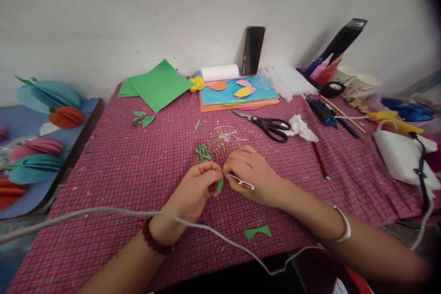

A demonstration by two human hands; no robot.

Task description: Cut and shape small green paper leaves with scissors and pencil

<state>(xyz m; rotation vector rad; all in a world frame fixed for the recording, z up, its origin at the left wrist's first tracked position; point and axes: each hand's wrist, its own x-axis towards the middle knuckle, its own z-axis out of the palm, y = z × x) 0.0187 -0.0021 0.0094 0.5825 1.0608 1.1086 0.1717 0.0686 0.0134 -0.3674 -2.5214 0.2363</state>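
Against a pale wall we see a worktop under red checked cloth. Paper cups at the far right hold pens. Our left hand and right hand pinch a narrow green paper strip, its long axis nearly upright, hanging down above the cloth's middle; the right also grips a thin white piece. Black scissors lie beyond.

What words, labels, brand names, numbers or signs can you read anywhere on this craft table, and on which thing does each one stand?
None can be read.
The white paper cup at the far right carries dark marks, too blurred to read.
The black-handled scissors, the white paper roll, the dark upright phone and the white box show no lettering.
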